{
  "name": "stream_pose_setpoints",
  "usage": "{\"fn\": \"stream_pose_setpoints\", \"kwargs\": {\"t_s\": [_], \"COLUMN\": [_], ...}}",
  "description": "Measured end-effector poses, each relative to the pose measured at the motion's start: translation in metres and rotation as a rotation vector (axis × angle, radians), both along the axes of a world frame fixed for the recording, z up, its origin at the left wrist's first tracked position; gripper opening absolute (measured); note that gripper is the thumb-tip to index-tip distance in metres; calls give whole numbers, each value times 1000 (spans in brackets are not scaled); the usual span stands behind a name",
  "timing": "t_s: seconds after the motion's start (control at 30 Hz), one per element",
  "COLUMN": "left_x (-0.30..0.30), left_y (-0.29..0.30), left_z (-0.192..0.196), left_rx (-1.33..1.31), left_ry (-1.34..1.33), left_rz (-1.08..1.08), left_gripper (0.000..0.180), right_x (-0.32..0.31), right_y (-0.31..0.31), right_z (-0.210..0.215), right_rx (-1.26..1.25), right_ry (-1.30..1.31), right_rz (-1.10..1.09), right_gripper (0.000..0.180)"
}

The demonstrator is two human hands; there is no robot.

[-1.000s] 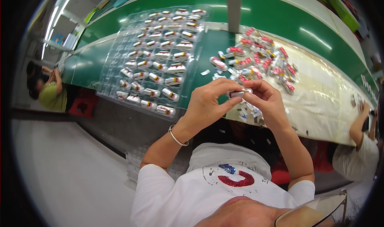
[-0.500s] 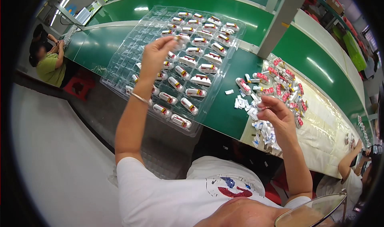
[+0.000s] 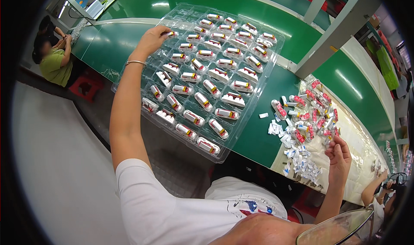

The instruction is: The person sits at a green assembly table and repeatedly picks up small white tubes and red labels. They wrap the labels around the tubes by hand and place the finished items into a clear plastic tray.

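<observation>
My left hand [image 3: 154, 38] reaches to the far left part of a clear plastic tray [image 3: 246, 135]. Its fingers pinch a small clear pack with a white, red and yellow insert [image 3: 171, 34], just over the tray's pockets. Similar small packs [image 3: 203, 101] fill many of the pockets, some lying at an angle. My right hand [image 3: 339, 155] is at the near right edge of a pile of small red-and-white packs [image 3: 318, 104]. Its fingers are bent together; what lies between them, if anything, is too small to make out.
Small white paper pieces [image 3: 304, 165] lie scattered beside the pile on a cream sheet [image 3: 355, 158]. A grey metal post [image 3: 327, 42] rises from the green table [image 3: 254, 137]. Co-workers [image 3: 55, 68] sit at the far left; another person's arm [image 3: 373, 186] shows at right.
My left hand has moved left and outward over the tray with its pack. My right hand has moved right and nearer, from beside the paper pieces to the pile's edge. The view has shifted.
</observation>
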State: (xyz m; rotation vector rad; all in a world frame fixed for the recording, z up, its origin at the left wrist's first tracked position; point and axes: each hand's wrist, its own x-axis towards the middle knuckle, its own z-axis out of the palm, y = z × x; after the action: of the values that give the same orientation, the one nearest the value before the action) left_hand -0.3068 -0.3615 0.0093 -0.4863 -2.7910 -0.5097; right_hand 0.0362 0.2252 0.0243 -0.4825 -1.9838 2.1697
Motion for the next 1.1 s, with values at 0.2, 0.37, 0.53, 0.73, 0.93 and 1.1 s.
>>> {"fn": "stream_pose_setpoints", "kwargs": {"t_s": [0.2, 0.37, 0.53, 0.73, 0.93, 1.1], "left_x": [1, 0, 8, 43, 82, 134], "left_y": [-7, 5, 2, -2, 8, 73], "left_z": [9, -1, -5, 1, -1, 27], "left_rx": [18, -155, -48, 185, 237, 536], "left_ry": [-138, -42, 62, 26, 70, -38], "left_rz": [-45, -113, -33, 114, 80, -12], "left_gripper": [21, 22, 26, 22, 19, 19], "right_x": [7, 7, 9, 8, 10, 16], "right_y": [13, 18, 28, 26, 22, 24], "right_z": [0, 0, -4, -16, -21, -22], "right_rx": [-7, 41, 478, 1213, 1162, 1194], "right_ry": [25, 23, 17, 88, 71, 80], "right_rz": [-47, -38, -50, 26, 26, 51], "right_gripper": [27, 28, 25, 26, 30, 32]}}
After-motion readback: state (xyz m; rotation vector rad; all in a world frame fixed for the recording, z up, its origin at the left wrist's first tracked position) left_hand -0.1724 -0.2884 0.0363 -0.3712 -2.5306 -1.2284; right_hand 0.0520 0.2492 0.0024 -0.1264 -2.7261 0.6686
